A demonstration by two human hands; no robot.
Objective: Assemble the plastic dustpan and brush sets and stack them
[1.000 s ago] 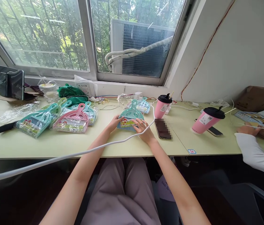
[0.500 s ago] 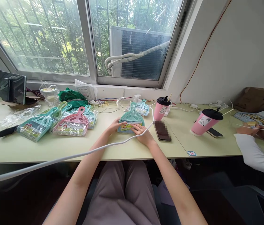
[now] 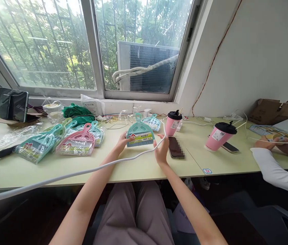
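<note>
A teal mini dustpan (image 3: 140,128) lies in front of me with a small brush set in it and a yellow-green label card (image 3: 144,137) across its front. My left hand (image 3: 122,143) grips its left edge, the thumb lying over the card. Beside the right edge, my right hand (image 3: 161,149) is upright and open, its thumb and fingers apart; whether a fingertip touches the dustpan I cannot tell. A white cable (image 3: 131,158) passes across the view in front of my right hand. Wrapped dustpan sets lie to the left, among them a pink one (image 3: 79,141) and a teal one (image 3: 38,144).
A pink cup (image 3: 173,124) and a phone (image 3: 176,148) stand close on the right, with another pink cup (image 3: 219,136) beyond. Another teal set (image 3: 153,121) lies behind. A black-handled tool (image 3: 3,152) is far left. A co-worker's hands (image 3: 269,142) are at far right.
My right hand has come off the front of the dustpan to its right side and opened, uncovering the label card. The left hand keeps its hold. The view has tilted up slightly.
</note>
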